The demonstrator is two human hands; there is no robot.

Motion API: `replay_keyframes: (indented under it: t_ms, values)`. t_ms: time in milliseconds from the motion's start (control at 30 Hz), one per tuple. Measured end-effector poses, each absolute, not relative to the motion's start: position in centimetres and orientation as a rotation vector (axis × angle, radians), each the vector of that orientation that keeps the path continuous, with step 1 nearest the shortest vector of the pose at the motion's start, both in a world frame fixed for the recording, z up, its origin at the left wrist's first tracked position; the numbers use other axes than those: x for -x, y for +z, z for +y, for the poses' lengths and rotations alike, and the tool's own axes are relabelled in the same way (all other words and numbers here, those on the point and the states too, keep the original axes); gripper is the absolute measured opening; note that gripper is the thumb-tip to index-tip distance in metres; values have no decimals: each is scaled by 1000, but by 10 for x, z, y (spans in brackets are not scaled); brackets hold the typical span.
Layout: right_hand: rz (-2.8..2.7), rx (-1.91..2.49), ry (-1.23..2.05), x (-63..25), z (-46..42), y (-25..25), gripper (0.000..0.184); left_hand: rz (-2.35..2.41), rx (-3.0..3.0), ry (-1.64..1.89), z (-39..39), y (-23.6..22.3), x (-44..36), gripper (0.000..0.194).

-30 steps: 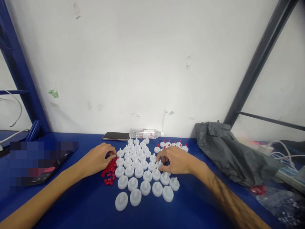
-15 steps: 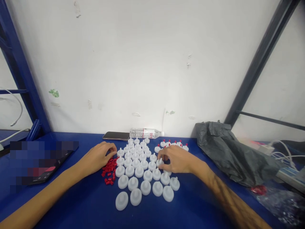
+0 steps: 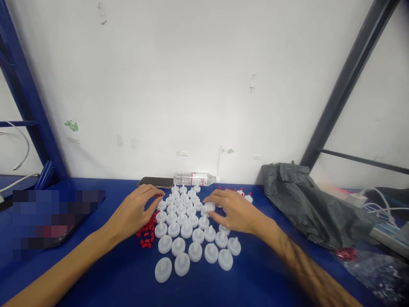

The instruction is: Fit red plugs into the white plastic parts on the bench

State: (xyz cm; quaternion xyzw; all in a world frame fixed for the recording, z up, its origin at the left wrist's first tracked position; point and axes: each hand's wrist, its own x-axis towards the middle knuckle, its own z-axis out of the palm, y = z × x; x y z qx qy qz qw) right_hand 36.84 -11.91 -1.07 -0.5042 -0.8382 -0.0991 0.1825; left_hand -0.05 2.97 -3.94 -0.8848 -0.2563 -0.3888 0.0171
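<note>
Several white caps (image 3: 182,230), each with a small nozzle, stand in rows on the blue table (image 3: 111,277). My right hand (image 3: 234,213) is raised slightly over the rows' right side and pinches one white cap (image 3: 209,207) in its fingertips. My left hand (image 3: 134,213) hovers above a pile of small red pieces (image 3: 146,233) left of the caps. Its fingers are curled together, and what they hold, if anything, is too small to see. Behind my right hand stand a few caps with red tips (image 3: 248,197).
A phone (image 3: 154,182) and a lying water bottle (image 3: 195,178) rest against the white wall. A crumpled black bag (image 3: 306,204) fills the right side, with a clear bag (image 3: 373,273) and cables (image 3: 383,209) beyond. A dark device (image 3: 67,236) lies at left.
My left hand rose off the red pile and shifted toward the middle. My right hand lifted one white cap out of the rows and moved back-left.
</note>
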Motion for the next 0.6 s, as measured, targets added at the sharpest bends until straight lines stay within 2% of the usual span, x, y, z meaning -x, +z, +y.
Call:
replay_keyframes:
  t_ms: [200,600]
  values:
    - [-2366,1385,-383,-368,-117,-20,39,-468,2593,-1358,9,-39,-15,20]
    - [-2348,1163,-396,-341,-117,-29,31,-143,2595,-1444,-19,-54,-37,32]
